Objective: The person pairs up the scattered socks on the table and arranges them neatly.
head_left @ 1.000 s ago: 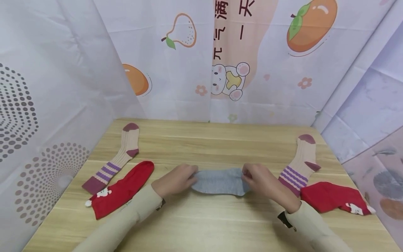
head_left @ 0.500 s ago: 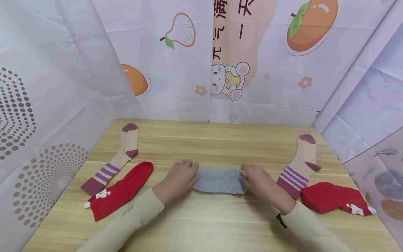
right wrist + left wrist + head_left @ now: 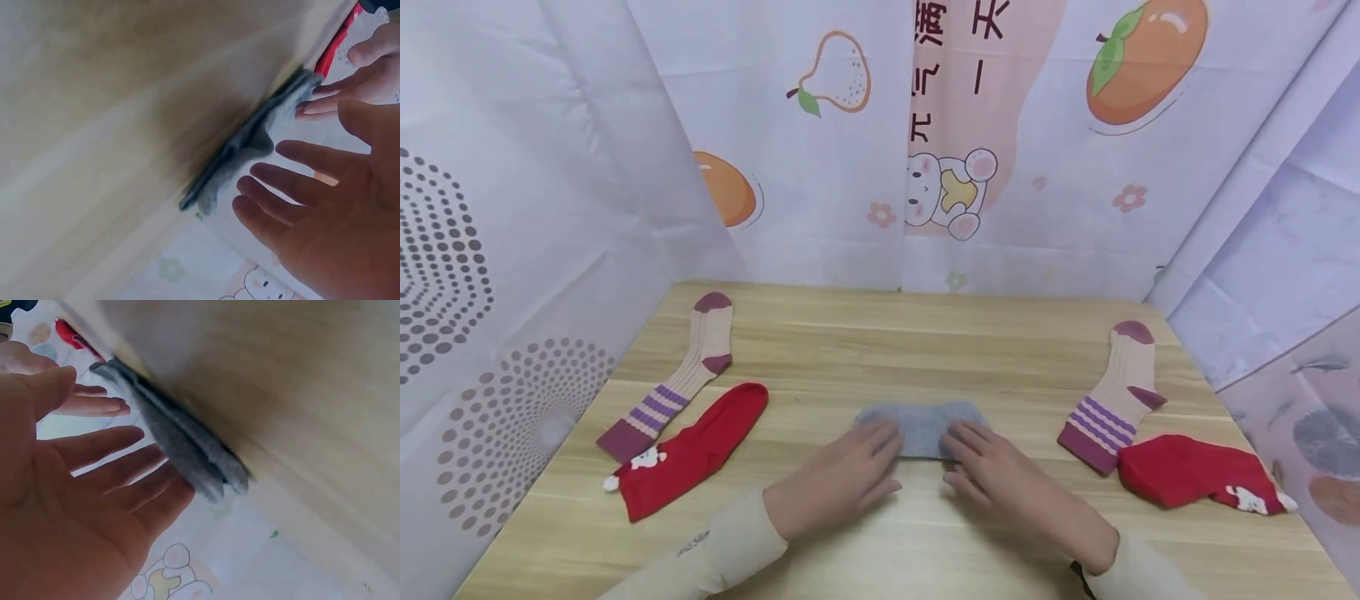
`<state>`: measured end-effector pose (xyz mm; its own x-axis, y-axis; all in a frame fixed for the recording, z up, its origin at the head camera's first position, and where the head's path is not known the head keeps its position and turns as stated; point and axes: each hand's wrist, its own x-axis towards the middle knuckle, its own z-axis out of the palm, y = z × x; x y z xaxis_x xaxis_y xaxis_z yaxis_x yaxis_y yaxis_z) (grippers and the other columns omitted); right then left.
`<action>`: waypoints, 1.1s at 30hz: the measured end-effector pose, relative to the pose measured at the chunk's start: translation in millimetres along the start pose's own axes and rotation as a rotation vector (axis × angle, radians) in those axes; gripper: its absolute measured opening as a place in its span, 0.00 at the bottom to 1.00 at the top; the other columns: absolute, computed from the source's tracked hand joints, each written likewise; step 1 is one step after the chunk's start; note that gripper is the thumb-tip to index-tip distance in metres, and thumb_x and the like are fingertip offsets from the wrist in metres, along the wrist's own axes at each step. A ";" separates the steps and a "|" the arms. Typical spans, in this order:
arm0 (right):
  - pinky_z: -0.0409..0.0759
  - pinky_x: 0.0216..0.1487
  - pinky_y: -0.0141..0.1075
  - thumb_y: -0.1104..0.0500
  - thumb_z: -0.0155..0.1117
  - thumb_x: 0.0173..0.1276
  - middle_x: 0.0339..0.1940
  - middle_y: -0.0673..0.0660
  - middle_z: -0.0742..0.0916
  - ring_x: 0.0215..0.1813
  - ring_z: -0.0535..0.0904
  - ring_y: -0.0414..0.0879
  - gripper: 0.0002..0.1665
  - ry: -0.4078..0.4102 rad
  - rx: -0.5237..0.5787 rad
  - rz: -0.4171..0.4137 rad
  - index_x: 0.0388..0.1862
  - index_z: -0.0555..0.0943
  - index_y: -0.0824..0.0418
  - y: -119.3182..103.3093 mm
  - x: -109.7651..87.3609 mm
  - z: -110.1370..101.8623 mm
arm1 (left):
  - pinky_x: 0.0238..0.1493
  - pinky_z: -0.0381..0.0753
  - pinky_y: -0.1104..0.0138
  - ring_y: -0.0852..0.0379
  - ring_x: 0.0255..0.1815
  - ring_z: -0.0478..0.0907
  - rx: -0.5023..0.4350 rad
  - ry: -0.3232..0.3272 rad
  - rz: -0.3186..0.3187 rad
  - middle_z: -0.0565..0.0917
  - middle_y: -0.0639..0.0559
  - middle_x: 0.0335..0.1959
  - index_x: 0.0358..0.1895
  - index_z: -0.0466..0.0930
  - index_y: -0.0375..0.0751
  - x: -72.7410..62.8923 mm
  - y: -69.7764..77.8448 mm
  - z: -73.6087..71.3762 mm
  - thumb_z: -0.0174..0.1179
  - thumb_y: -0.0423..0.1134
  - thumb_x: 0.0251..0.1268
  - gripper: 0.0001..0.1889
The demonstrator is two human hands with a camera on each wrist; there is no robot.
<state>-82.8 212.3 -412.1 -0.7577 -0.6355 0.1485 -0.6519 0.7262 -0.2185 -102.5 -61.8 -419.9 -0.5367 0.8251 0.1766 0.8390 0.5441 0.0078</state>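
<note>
I'm smoothing the folded grey knit sock [image 3: 920, 425] at table centre | left hand [image 3: 842, 479] and right hand [image 3: 1000, 479] flat, fingers straight, gripping nothing | keeping pressure even so the layers stay aligned.

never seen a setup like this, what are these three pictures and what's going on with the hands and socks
No machine here: a person works with two bare hands and wears three cameras. The wide picture comes from a camera on the head, looking down at a wooden table with printed cloth hung round it. The other two come from cameras on the wrists, so each shows one palm from very close, tilted and blurry.

In the middle lies a folded grey sock. The left hand and the right hand lie flat with straight fingers, their tips at the sock's near edge; neither grips it. In the wrist views the fingers look spread beside the sock.

On the left lie a striped beige sock and a red sock. On the right lie another striped sock and another red sock.
</note>
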 end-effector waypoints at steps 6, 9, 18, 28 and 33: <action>0.63 0.71 0.55 0.45 0.53 0.78 0.71 0.69 0.72 0.73 0.64 0.64 0.34 -0.125 0.042 0.059 0.69 0.72 0.69 -3.4 -0.4 6.9 | 0.73 0.62 0.54 0.42 0.71 0.67 -0.003 -0.078 -0.004 0.72 0.37 0.68 0.68 0.70 0.32 1.1 -0.5 6.7 0.48 0.56 0.77 0.31; 0.62 0.71 0.56 0.45 0.54 0.77 0.72 0.69 0.70 0.74 0.63 0.64 0.34 -0.126 0.055 0.081 0.70 0.70 0.69 -0.1 2.9 7.5 | 0.73 0.62 0.52 0.42 0.70 0.67 -0.012 -0.068 -0.001 0.74 0.38 0.66 0.66 0.71 0.31 7.3 -5.4 7.3 0.49 0.55 0.77 0.31; 0.61 0.71 0.58 0.47 0.55 0.77 0.72 0.74 0.68 0.74 0.62 0.67 0.35 -0.140 0.045 0.070 0.70 0.68 0.71 28.5 31.5 3.1 | 0.70 0.66 0.57 0.47 0.64 0.73 -0.092 -0.078 -0.002 0.78 0.42 0.58 0.58 0.77 0.35 50.8 -46.4 14.5 0.51 0.51 0.77 0.23; 0.77 0.43 0.46 0.55 0.59 0.75 0.39 0.55 0.78 0.41 0.74 0.47 0.11 -0.103 0.076 0.031 0.45 0.78 0.63 69.7 80.0 1.0 | 0.54 0.78 0.61 0.53 0.47 0.78 -0.138 -0.069 -0.010 0.80 0.48 0.44 0.47 0.79 0.39 97.1 -92.8 30.1 0.54 0.48 0.75 0.15; 0.76 0.42 0.45 0.55 0.60 0.75 0.38 0.55 0.78 0.40 0.74 0.48 0.11 -0.109 0.078 0.052 0.44 0.77 0.64 78.1 91.4 0.3 | 0.54 0.78 0.61 0.52 0.48 0.79 -0.126 -0.094 -0.033 0.81 0.46 0.46 0.51 0.78 0.36 113.6 -105.6 29.0 0.58 0.49 0.73 0.18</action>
<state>-203.0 210.9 -416.0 -0.7801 -0.6250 0.0306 -0.6039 0.7392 -0.2980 -254.7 -21.1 -429.3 -0.5652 0.8210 0.0811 0.8222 0.5526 0.1361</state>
